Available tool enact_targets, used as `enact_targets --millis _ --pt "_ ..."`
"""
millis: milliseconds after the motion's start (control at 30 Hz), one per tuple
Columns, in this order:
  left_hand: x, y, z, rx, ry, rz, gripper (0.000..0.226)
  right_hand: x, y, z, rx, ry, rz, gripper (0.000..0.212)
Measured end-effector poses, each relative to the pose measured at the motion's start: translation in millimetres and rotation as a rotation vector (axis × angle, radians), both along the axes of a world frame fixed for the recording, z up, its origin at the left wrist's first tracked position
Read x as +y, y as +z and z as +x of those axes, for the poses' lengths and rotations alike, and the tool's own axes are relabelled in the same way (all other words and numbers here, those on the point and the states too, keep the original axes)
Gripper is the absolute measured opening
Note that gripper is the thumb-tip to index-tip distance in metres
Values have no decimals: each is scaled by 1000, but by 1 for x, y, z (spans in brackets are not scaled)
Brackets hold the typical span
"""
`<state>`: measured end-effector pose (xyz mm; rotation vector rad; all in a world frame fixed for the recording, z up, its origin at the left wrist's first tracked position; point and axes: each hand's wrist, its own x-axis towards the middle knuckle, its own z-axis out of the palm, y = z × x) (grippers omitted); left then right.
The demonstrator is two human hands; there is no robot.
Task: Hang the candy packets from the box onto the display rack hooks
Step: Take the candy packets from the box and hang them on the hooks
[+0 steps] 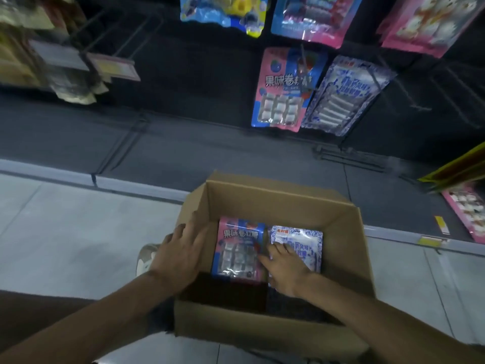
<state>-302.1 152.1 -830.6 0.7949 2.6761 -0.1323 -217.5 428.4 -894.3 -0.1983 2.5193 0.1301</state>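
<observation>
Two packets lie face up, side by side, on the bottom of the box (341,227): a pink packet (237,248) and a white packet (307,239). Their long axes run away from the person towards the rack (183,74), printed tops at the far end.

The right hand (286,266) is down inside the box, palm down on the near half of the white packet. Its fingers are spread and its thumb reaches across the seam to the pink packet's edge; I see nothing pinched. The white packet is directly under this hand and the pink packet is just to its left.

The left hand (178,253) lies flat with straight fingers on the box's left wall, outside it, holding nothing. It is near the pink packet but cut off from it by the wall.

Hung packets (280,88) of both kinds sit well beyond and above the hands. The right hand looks better placed to lift one, far end leading.
</observation>
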Motion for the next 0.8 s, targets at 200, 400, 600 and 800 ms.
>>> enact_targets --millis 200,400,600,800 --pt "-11 -9 -1 65 -57 -52 60 -36 -52 -30 -157 -44 61 70" --pt "-12 -21 0 140 -56 9 29 -96 -84 -58 -103 219 51 60" --pt "-11 -38 0 90 -15 85 27 -120 -144 -89 -190 314 239 76" --pt "-12 -39 2 37 105 313 38 -115 -143 -69 -480 138 168 75"
